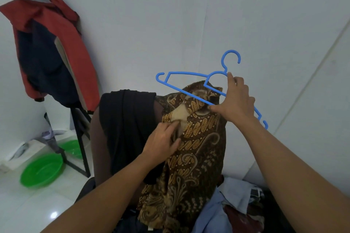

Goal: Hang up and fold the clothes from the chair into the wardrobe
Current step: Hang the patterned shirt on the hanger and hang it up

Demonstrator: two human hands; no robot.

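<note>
No text, label, brand, number or sign legible anywhere in view. Brown patterned shirt [198, 147]: ornament only, no lettering made out. Blue hanger [181, 90]: no marking legible.

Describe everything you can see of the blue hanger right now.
The blue hanger looks like thin moulded plastic: open hook on top, sloped shoulders with small upturned ends, a lower bar. It is held tilted, its left end higher than its right. The right hand grips it just below the hook, and its lower bar crosses the collar of the brown batik shirt.
</note>
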